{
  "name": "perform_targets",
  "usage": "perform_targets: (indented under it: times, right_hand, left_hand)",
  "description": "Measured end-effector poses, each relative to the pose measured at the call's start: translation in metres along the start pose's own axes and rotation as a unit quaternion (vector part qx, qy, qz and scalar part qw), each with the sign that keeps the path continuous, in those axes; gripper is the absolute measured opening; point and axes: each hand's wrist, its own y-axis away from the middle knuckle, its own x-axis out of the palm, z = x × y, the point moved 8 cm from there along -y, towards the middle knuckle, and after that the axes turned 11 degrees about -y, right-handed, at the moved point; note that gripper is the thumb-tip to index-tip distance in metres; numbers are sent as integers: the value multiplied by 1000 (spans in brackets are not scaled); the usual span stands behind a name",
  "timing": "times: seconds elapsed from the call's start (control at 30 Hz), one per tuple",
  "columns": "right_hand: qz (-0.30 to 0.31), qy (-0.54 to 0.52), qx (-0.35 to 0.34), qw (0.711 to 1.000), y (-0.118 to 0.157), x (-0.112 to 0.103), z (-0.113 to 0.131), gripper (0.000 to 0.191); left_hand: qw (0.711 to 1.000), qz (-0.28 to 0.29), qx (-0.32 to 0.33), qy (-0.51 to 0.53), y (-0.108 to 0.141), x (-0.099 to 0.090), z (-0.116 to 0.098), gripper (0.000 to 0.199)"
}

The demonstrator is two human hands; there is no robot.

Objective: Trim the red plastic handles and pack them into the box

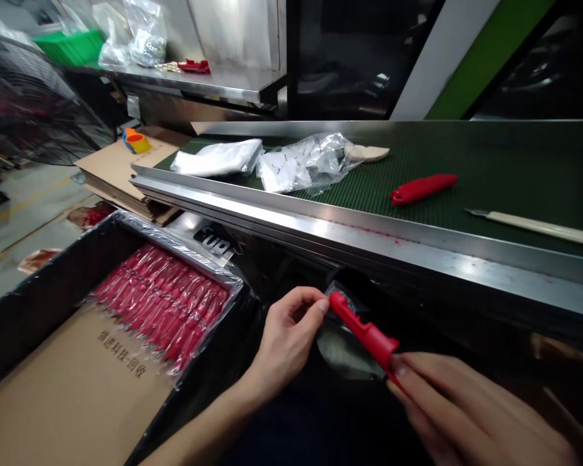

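— Red plastic handle, and the grip?
— Held between both hands, right over a clear plastic bag! Left hand pinching the upper tip, right hand closed around the lower end!

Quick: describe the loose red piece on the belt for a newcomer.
Start at the green conveyor belt behind the steel rail. Just right of the clear plastic bag lies a red plastic handle, on its own. Unlike the bagged red pieces in the black-lined box, it is bare.
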Motion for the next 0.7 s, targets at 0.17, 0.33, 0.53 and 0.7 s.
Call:
perform_targets:
  times: [0.17, 0.33, 0.53, 0.7]
  right_hand:
    - [-3, 19, -38, 999, -8, 13, 10, 30]
    - [-165, 5, 41, 985, -13, 7, 10, 22]
    - [7, -63, 4, 998, -12, 43, -5, 32]
    - [20, -121, -31, 992, 0, 67, -30, 34]
  left_hand:
    - [995, -13, 96, -30, 7, 0, -8, 15]
    - [993, -24, 105, -58, 27, 13, 1, 12]
    - [986, -32, 137, -87, 32, 8, -4, 14]
    - [939, 26, 293, -180, 47, 8, -29, 13]
